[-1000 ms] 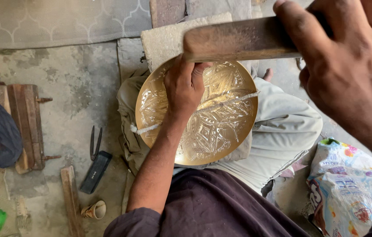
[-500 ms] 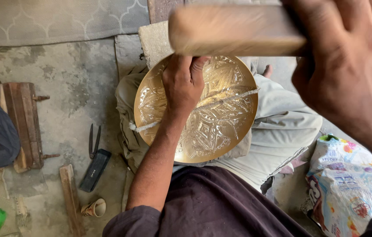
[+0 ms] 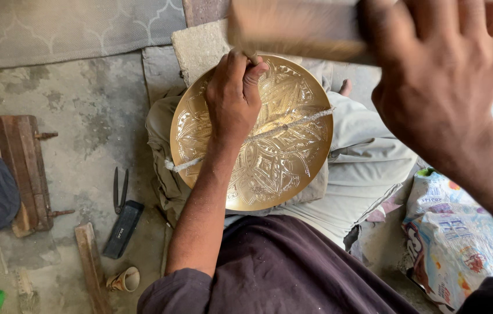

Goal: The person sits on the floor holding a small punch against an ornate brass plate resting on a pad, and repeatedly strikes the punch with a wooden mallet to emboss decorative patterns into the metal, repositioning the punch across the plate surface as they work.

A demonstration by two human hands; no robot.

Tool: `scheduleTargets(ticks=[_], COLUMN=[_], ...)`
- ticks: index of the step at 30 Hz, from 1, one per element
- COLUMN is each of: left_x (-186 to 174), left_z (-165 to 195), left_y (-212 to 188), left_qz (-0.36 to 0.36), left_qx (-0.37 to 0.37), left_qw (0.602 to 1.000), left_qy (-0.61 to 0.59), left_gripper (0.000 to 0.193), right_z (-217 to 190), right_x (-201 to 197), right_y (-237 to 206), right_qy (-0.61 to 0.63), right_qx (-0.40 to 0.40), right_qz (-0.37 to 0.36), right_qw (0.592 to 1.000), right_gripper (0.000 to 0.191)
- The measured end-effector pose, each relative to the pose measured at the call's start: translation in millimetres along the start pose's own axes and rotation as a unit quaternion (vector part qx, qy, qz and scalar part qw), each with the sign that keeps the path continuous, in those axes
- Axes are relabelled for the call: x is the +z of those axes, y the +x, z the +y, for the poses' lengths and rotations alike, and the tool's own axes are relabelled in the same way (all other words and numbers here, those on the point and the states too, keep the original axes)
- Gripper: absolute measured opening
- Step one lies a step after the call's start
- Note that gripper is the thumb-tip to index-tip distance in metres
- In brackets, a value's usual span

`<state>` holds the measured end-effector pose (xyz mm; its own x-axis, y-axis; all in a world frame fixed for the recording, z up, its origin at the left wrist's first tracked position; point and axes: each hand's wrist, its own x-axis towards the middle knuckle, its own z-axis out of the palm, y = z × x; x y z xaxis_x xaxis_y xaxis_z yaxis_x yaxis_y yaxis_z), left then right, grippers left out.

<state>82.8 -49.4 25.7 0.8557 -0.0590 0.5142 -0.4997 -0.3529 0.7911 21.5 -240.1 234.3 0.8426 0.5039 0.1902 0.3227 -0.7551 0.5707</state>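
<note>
Head view: engraved brass plate (image 3: 269,151) resting on the lap, tied across with a pale cord (image 3: 293,125). Looks stiff, thin and smooth, probably easy to dent; best steadied at the rim or pressed flat. Left hand (image 3: 232,96) on the plate's upper part, grip pinched together on a slim punch (image 3: 252,57). Right hand (image 3: 438,75) raised close to the camera, fist clamped on a blurred wooden mallet (image 3: 298,29). Pliers (image 3: 120,189) on the floor.
</note>
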Motion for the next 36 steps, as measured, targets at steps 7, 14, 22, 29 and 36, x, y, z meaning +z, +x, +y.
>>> scheduleTargets(ticks=[7,14,22,29,36], left_x=[-118.6,-243.4,-238.2,-212.3,-205.2], left_z=[19.3,-1.3,5.4,36.3,42.9], left_y=[-26.9,-134.2,-223.9,-173.2,-139.0], left_qz=[0.095,0.203,0.198,0.042,-0.039], left_qx=[-0.035,-0.236,-0.329,-0.275,-0.182], left_qw=[0.994,0.950,0.917,0.956,0.980], left_qy=[-0.026,-0.009,-0.109,-0.096,0.071], left_gripper=[0.007,0.017,0.024,0.038,0.030], right_z=[-6.9,-87.3,-179.7,-149.1,-136.2], right_x=[-22.4,55.7,45.0,8.0,-3.0], right_y=[-57.9,-183.3,-270.3,-187.9,-94.0], right_qy=[0.280,0.325,0.512,0.530,0.481], right_qx=[0.213,0.497,0.500,0.441,0.459], right_qz=[-0.005,-0.196,-0.207,-0.108,-0.009], right_qw=[0.936,0.780,0.667,0.716,0.747], right_gripper=[0.045,0.084,0.050,0.041,0.040])
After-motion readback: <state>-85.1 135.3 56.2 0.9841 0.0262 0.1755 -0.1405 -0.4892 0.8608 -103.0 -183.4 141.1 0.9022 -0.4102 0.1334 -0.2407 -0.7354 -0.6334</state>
